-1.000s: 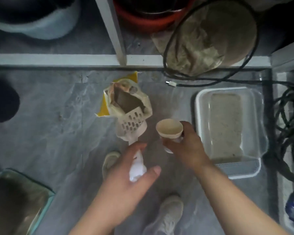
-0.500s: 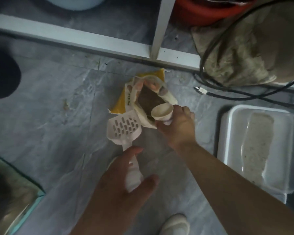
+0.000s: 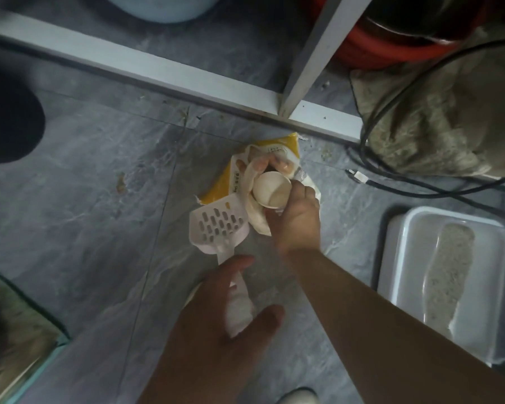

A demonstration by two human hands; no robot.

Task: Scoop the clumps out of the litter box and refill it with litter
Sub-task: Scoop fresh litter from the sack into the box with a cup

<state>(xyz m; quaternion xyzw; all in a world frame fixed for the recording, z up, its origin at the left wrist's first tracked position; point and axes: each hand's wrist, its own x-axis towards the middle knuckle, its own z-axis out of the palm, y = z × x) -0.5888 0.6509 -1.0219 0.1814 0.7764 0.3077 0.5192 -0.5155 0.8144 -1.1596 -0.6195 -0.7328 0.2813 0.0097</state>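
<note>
Cream-coloured cup (image 3: 271, 190), gripped in the right hand's fingers (image 3: 296, 220), now dips into the yellow litter bag's (image 3: 263, 158) mouth, having left the litter box (image 3: 455, 275): refilling continues. Left hand (image 3: 216, 325) fingers clasp the slotted scoop's (image 3: 216, 225) handle beside the bag.

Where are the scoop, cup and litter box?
scoop (image 3: 219, 224): head view, slotted blade.
cup (image 3: 270, 192): head view, inner wall.
litter box (image 3: 407, 228): head view, bare left rim.
</note>
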